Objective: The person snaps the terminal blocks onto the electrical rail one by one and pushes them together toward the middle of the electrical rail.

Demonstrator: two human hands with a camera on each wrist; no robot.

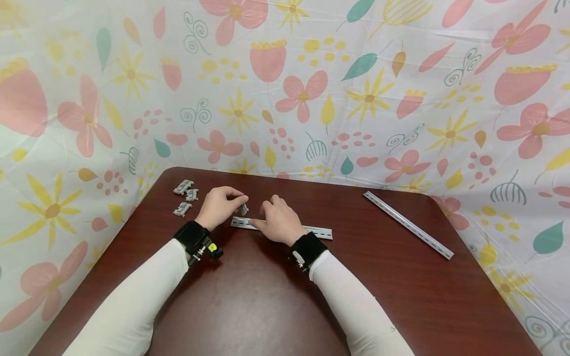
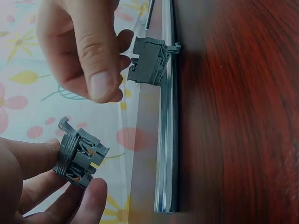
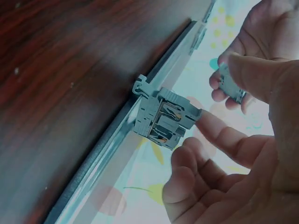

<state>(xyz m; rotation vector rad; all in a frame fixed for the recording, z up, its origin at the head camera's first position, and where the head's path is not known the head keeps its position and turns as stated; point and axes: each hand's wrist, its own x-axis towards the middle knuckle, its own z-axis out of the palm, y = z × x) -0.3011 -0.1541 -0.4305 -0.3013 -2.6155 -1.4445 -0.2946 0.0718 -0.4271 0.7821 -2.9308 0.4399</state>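
We find the left hand (image 1: pixel 218 207) raised just beyond the near DIN rail (image 1: pixel 320 232), thumb and fingers pinching a grey DIN-rail terminal block (image 2: pixel 81 154). The left wrist view shows this block apart from the rail, its metal contacts visible along one side.

We find a mounted terminal block (image 3: pixel 161 119) on the near DIN rail, its hooked foot reaching across the rail; whether it is fully latched, we cannot tell. The right hand (image 1: pixel 280 220) is over the rail beside it, thumb spread from loosely bent fingers and pinching nothing. One fingertip lies at the edge of the mounted block — contact or a slight gap, we cannot determine.

Three loose terminal blocks (image 1: pixel 182 209) lie grouped near the left edge of the dark reddish-brown table (image 1: pixel 267 306), left of the left hand. A second slotted DIN rail (image 1: pixel 408 225) lies diagonally on the right side, well apart from the hands. We note black wrist straps (image 1: pixel 191 236) over white sleeves (image 1: pixel 133 291), and a floral curtain (image 1: pixel 285 59) behind the table.
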